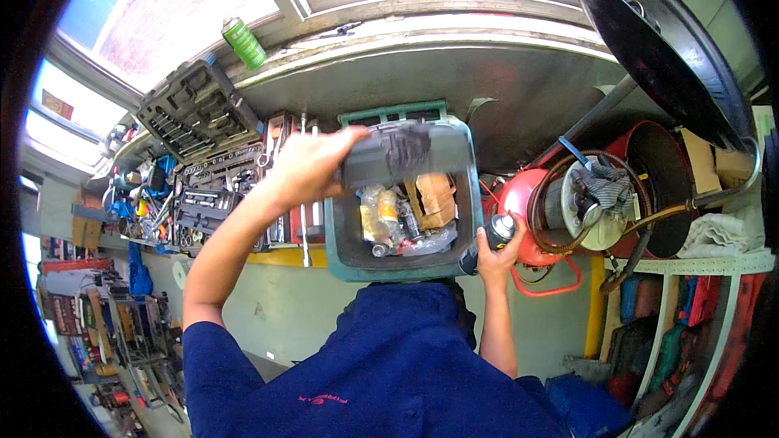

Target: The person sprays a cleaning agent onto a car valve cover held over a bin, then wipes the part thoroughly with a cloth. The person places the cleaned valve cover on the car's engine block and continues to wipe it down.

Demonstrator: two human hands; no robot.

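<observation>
1. Inside the grip of the right hand (pixel 497 255) is a black can (pixel 501 229), long axis slanting down-left.
2. Just left of this grip stands the green bin (pixel 381 273); the left hand (pixel 312 166) holds a dark lid (pixel 448 148).

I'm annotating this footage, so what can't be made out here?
All in the head view:
Floor of the bin: hidden under clutter.
Black can: partly covered by the right hand.
Dark panel: central black patch too blurred.
Black disc: cut off by the top edge.
</observation>
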